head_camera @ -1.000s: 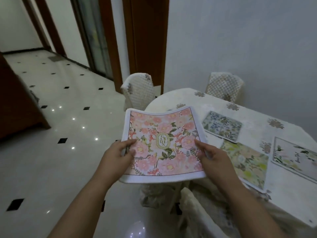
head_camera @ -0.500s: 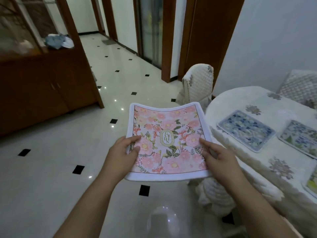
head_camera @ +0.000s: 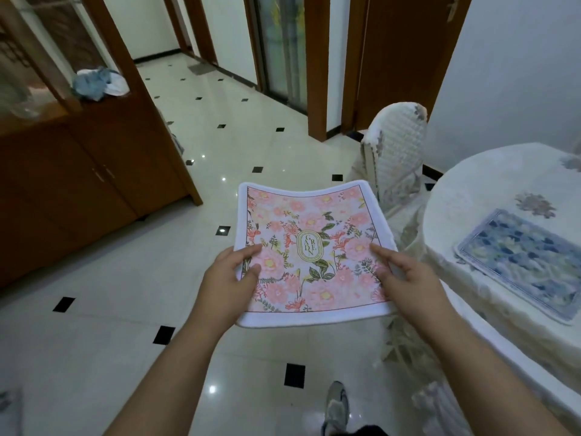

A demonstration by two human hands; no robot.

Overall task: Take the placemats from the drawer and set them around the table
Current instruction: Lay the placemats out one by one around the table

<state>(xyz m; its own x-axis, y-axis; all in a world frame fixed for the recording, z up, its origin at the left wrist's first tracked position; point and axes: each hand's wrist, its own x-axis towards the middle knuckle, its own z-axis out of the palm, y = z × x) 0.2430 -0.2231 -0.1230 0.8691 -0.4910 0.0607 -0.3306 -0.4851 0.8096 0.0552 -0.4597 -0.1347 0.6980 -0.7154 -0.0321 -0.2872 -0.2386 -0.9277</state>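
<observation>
Right now the pink floral placemat [head_camera: 309, 253] hangs in mid-air over the tiled floor [head_camera: 94, 341], clear of the table [head_camera: 471, 190], which lies off to the person's right. The left hand [head_camera: 229, 278] grips the mat's left edge, thumb on top and fingers beneath. The right hand [head_camera: 405, 281] pinches the right edge (its lower fingers are hidden under the cloth). The mat's long axis seems to run away from the body, as the printed oval does. The right hand is nearer the table's rounded left edge, where a blue floral placemat [head_camera: 522, 262] lies just inside the rim. I judge the coming move to be a carry rightward toward the bare rim by the covered chair [head_camera: 396, 146], right hand leading.
</observation>
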